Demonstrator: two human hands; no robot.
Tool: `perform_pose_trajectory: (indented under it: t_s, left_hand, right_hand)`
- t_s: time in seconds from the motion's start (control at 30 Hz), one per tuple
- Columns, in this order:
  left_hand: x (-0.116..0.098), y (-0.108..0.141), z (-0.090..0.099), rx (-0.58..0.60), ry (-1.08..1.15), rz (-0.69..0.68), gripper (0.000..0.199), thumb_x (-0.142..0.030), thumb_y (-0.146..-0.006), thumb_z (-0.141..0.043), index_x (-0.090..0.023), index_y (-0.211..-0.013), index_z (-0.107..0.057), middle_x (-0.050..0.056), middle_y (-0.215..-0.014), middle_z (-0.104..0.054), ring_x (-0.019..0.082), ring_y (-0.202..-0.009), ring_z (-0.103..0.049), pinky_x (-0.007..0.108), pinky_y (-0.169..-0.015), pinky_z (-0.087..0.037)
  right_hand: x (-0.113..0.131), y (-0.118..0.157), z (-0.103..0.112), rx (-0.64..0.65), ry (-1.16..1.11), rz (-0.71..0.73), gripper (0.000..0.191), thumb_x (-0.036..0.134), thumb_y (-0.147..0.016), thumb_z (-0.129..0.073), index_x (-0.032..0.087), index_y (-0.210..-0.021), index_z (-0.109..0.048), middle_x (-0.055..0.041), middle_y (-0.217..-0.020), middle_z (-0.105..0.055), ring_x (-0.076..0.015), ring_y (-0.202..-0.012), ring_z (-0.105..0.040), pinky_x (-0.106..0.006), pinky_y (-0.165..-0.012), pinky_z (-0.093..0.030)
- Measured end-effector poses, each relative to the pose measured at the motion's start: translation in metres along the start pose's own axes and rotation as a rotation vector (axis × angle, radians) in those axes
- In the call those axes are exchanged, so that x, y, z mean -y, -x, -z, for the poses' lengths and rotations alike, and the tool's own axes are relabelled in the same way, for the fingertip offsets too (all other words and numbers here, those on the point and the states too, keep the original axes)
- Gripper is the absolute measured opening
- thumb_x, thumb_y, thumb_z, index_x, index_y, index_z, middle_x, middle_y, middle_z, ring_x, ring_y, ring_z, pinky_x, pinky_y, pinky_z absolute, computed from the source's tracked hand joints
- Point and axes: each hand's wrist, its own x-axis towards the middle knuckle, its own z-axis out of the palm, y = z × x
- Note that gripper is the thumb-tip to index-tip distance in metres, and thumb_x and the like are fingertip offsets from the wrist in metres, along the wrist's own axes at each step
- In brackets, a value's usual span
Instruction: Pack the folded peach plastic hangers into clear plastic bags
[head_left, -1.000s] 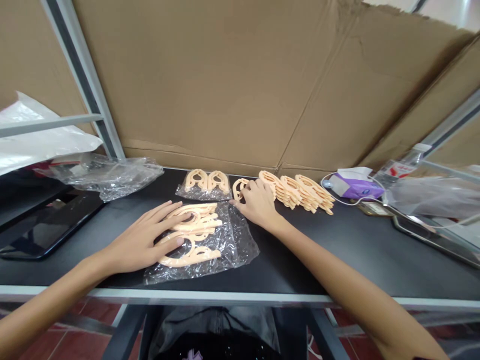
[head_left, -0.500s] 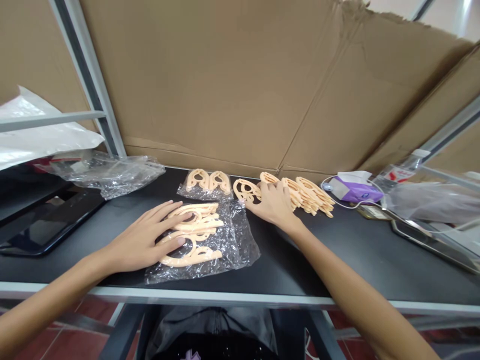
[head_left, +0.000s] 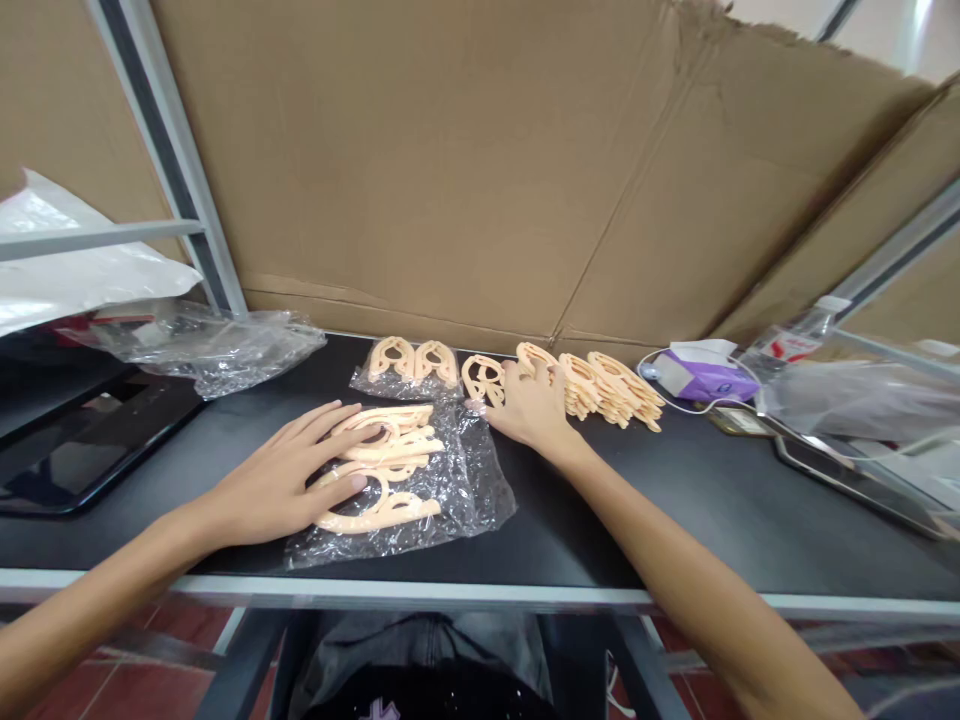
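Note:
My left hand (head_left: 289,480) lies with spread fingers on a clear plastic bag (head_left: 484,480) holding cream-coloured curved plastic pieces (head_left: 401,515). Beyond it sits a smaller bag with two cream pieces (head_left: 435,363). My right hand (head_left: 531,405) rests over a loose cream piece (head_left: 484,378), its thumb by the bag's far right corner and its other fingers apart on the loose pieces. Just right of that hand, more cream pieces (head_left: 619,388) lie in overlapping stacks. Whatever is beneath the right palm is hidden.
Crumpled clear bags (head_left: 247,350) and a glossy black device (head_left: 97,435) are on the left of the black table (head_left: 720,510). On the right are a purple tissue pack (head_left: 712,375), a white cable, a bottle (head_left: 799,340) and a phone-like object (head_left: 855,485). Cardboard (head_left: 450,170) stands behind.
My right hand has shifted slightly left, with its thumb now nearer the bag's corner. The left hand stays on the bag. The whole view has moved a little.

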Motion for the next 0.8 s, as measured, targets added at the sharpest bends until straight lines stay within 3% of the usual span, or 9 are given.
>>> perform_pose_trajectory:
  t_s: [0.53,0.8]
  left_hand:
    - [0.001,-0.002,0.000,0.004,-0.020,0.002,0.061,-0.063,-0.100,-0.040,-0.037,-0.156,-0.037,0.001,-0.164,-0.032,0.036,-0.149,-0.029,0.055,-0.119,-0.029]
    - [0.002,-0.001,0.001,-0.007,-0.022,-0.011,0.061,-0.062,-0.100,-0.040,-0.036,-0.155,-0.039,0.002,-0.164,-0.032,0.036,-0.149,-0.031,0.055,-0.119,-0.030]
  right_hand:
    - [-0.003,-0.005,-0.005,-0.096,-0.029,0.027,0.057,0.051,-0.084,-0.059,0.009,-0.122,-0.055,-0.0224,-0.103,-0.073,-0.0419,-0.115,-0.053,-0.052,-0.099,-0.028]
    - [-0.015,-0.007,0.022,-0.091,-0.409,-0.099,0.055,0.042,-0.073,-0.068,0.014,-0.120,-0.062,-0.0146,-0.092,-0.074,-0.0311,-0.088,-0.065,-0.040,-0.077,-0.044]
